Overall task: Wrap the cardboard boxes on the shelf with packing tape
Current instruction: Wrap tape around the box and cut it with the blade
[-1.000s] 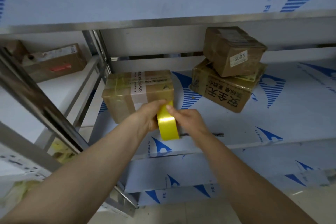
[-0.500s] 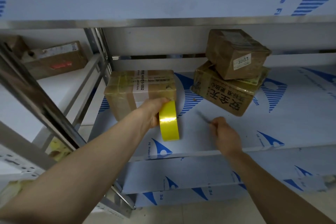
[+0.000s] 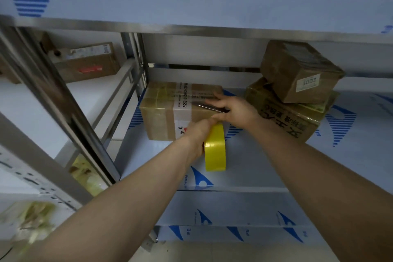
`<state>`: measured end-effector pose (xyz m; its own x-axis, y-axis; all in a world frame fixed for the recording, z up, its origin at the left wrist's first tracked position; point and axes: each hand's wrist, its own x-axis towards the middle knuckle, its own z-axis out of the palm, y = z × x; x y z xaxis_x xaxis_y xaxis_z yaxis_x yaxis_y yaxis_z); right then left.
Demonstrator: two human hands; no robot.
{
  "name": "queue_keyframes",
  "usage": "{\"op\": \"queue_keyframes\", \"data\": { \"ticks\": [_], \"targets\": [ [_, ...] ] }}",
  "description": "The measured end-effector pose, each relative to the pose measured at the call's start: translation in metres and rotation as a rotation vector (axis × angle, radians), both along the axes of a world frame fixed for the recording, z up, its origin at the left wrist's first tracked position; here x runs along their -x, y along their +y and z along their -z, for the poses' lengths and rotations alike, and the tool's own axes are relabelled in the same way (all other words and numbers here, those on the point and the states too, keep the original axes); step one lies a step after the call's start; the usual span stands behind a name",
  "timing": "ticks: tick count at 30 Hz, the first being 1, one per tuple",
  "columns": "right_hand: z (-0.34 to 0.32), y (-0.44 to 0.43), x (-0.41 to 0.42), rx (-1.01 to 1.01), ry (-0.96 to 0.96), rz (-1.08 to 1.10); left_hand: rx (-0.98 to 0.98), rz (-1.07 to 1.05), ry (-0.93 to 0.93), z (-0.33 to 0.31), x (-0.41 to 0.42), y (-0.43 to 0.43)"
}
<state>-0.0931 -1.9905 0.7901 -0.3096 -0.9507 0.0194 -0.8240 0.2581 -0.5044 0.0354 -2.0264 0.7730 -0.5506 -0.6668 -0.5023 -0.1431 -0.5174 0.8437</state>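
The steel shelf [image 3: 276, 166], clad in white, blue-printed film, lies under 1 upper tier. The brown taped cardboard box [image 3: 161, 121] sits at its left rear, long axis left-right. The left hand [image 3: 197, 134] grips the upright yellow tape roll [image 3: 214, 151], partly hiding it. The right hand [image 3: 236, 110] lies on the box, pinching a slim metal tool [image 3: 209, 107], type unclear.
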Motion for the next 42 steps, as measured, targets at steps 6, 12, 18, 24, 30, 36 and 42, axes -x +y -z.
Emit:
{"op": "queue_keyframes", "data": {
  "ticks": [6,12,18,24,30,36,42],
  "targets": [
    [0.01,-0.001,0.002,0.055,-0.02,0.002,0.089,-0.069,-0.049,0.014,0.0,0.007],
    [0.008,-0.002,0.005,0.048,-0.056,0.021,0.113,-0.044,-0.047,0.011,-0.003,0.009],
    [-0.008,0.002,-0.003,0.052,-0.157,0.047,0.091,-0.038,-0.087,0.009,-0.005,-0.001],
    [-0.023,0.028,-0.008,0.2,-0.355,0.139,0.098,-0.013,-0.101,0.006,-0.004,-0.005],
    [-0.03,0.052,0.006,0.064,-0.431,0.159,0.099,0.013,-0.095,0.004,-0.005,-0.003],
    [-0.029,0.076,0.006,0.129,-0.589,0.125,0.072,0.022,-0.114,0.001,-0.004,-0.003],
    [-0.033,0.082,0.003,0.186,-0.409,0.198,0.062,-0.002,-0.099,-0.001,-0.004,0.0]
  ]
}}
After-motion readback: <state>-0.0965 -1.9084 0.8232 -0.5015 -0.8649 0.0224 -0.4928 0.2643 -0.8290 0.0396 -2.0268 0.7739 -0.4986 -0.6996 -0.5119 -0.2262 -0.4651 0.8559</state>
